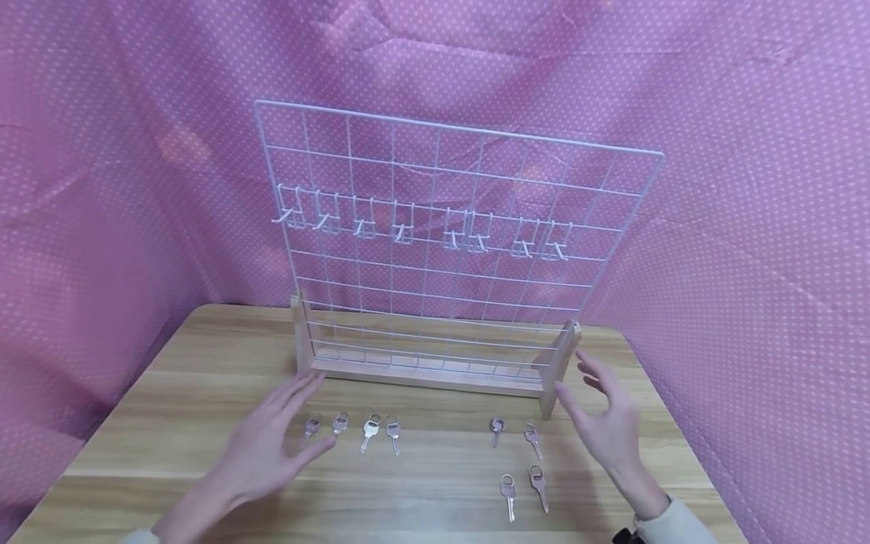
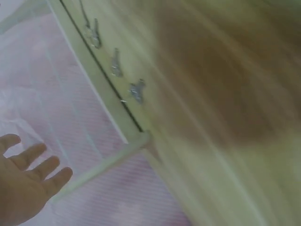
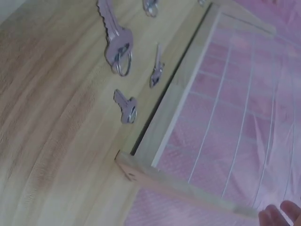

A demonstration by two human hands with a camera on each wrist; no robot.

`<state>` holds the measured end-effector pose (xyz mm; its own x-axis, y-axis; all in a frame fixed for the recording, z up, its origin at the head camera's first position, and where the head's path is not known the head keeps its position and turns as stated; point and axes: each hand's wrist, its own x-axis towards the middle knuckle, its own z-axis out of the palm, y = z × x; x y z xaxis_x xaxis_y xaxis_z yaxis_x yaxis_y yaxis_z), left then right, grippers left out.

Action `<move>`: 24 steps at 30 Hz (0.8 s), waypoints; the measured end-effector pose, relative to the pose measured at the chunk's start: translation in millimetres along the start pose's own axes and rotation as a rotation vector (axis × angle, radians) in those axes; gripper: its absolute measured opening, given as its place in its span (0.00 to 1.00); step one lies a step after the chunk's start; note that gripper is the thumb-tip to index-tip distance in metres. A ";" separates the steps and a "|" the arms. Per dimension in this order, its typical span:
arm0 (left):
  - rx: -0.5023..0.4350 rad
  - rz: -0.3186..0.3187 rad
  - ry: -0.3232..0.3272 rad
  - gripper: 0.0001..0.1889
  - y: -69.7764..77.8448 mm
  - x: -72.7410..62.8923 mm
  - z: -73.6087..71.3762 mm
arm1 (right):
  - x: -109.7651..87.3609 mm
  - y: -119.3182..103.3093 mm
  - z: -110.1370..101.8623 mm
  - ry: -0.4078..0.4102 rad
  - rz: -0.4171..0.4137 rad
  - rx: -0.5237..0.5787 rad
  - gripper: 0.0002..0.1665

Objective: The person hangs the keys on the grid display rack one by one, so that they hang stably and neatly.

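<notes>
A white wire grid rack (image 1: 462, 129) stands upright on a wooden base (image 1: 428, 376) with a wooden support at each end. My left hand (image 1: 268, 446) reaches out by the rack's left support, fingers extended and thumb spread, holding nothing. By the right support (image 1: 559, 374) is my right hand (image 1: 608, 423), its thumb and fingers apart with nothing between them. I cannot tell whether either hand touches the wood. Several keys with small rings lie in front of the rack: a row with a silver key (image 1: 370, 432) beside the left hand, and others around a key (image 1: 538, 483) nearer the right.
White wire hooks (image 1: 402, 233) hang in a row along the grid, with no keys on them. A wood-grain table (image 1: 421, 491) carries everything. Pink dotted cloth (image 1: 748, 227) surrounds it at the back and sides.
</notes>
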<state>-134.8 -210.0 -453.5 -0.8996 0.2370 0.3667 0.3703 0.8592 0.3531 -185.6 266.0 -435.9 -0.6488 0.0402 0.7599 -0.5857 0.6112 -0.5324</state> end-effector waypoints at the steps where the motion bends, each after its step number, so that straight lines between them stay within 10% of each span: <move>1: -0.019 -0.027 -0.012 0.48 -3.9 -0.9 0.2 | 1.3 2.7 -1.3 0.012 0.031 0.037 0.35; 15: -0.252 -0.179 0.022 0.22 -56.0 5.4 22.3 | 17.1 43.9 -7.4 0.084 0.478 0.247 0.22; 24: -0.321 -0.245 -0.020 0.16 -67.5 10.3 35.3 | 30.5 53.1 5.4 0.093 0.569 0.367 0.22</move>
<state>-177.3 -249.6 -503.9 -0.9734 0.0542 0.2225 0.1948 0.7065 0.6803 -239.1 295.4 -443.0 -0.8698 0.3533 0.3444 -0.3032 0.1678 -0.9380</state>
